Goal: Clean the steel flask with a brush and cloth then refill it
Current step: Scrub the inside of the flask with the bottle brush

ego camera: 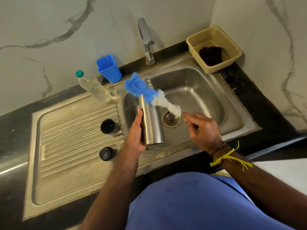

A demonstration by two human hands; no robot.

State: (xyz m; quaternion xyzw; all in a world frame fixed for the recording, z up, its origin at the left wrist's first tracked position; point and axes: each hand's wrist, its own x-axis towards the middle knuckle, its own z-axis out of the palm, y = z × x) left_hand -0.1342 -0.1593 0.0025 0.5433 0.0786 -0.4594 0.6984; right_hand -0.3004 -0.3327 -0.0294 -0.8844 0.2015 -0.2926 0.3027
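L hand [135, 136] grips flask [152, 120], R hand [203, 130] pinches brush [146, 92] handle; bristles lie across the outside w/ neck clear. Steady flask over sink [196, 97], feed tip in straight.

counter [15, 123] | sink drainboard [66, 163]: two black caps [109, 126], water bottle [95, 87], blue cup [109, 68], basket [214, 48]

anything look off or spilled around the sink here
Nothing looks spilled or damaged. The steel flask is held tilted over the sink in the left hand, cap off, while the right hand holds the brush across its outside.
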